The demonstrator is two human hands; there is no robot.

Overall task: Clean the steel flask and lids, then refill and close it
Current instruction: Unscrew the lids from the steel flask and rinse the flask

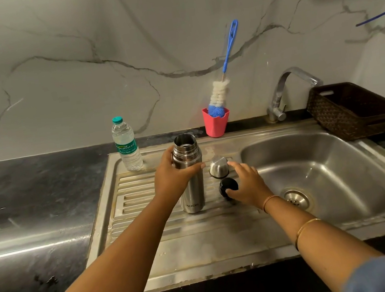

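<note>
Here the steel flask (191, 186) is shown standing upright on the ribbed drainboard (140, 202) of the sink, its long axis vertical and its mouth uncapped and facing up. It is grasped around the upper body by the left hand (172, 175), with the fingers wrapped round the far side and the thumb laid across the near side. Just right of that hand the steel cap (218, 166) is seen mouth-down, and nearer the person lies the black inner lid (228, 185). The right hand (249, 186) is spread beside this lid with the thumb touching its edge and the forefinger extended toward the cap; whether the lid is pinched cannot be told. The basin (340, 162) and tap (282, 96) lie to the right of the right hand, and the bottle brush (221, 90) in its red cup (216, 125) stands beyond both hands. Washing is judged not yet begun; the right hand is the nearer to brush and tap.
</note>
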